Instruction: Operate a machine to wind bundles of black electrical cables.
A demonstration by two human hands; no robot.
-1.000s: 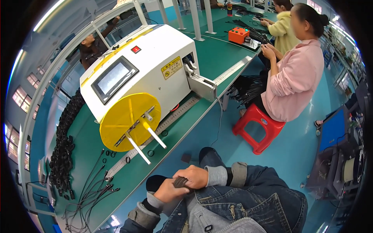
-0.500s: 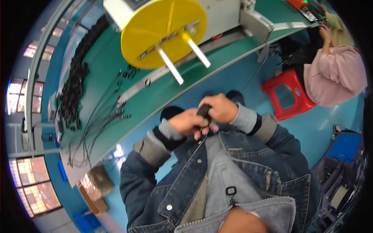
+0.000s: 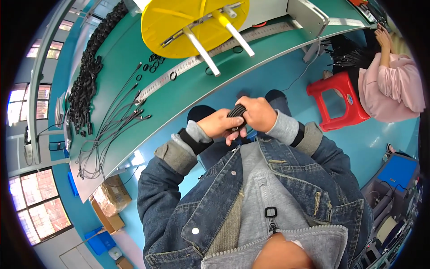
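A tight coil of black cable (image 3: 236, 113) is held in front of my jacket, just off the table's near edge. My left hand (image 3: 218, 123) grips its left side, thumb laid across the strands and fingers curled beneath. On the other side, my right hand (image 3: 260, 114) is closed around the coil, with part of the bundle hidden behind its fingers. Beyond my hands, a yellow disc (image 3: 179, 27) with two metal rods overhangs the green table (image 3: 179, 101). Loose black cables (image 3: 112, 123) lie spread on the table to the left.
A long heap of coiled black cables (image 3: 85, 89) runs along the table's left side. Small black rings (image 3: 173, 76) lie around a metal ruler (image 3: 154, 86). At right, a person in pink (image 3: 392, 89) sits near a red stool (image 3: 342, 105). An open cardboard box (image 3: 109, 215) stands lower left.
The view has shifted, so the yellow disc sits higher in the picture. Both hands still hold the coil; my left thumb now lies flatter across its strands.
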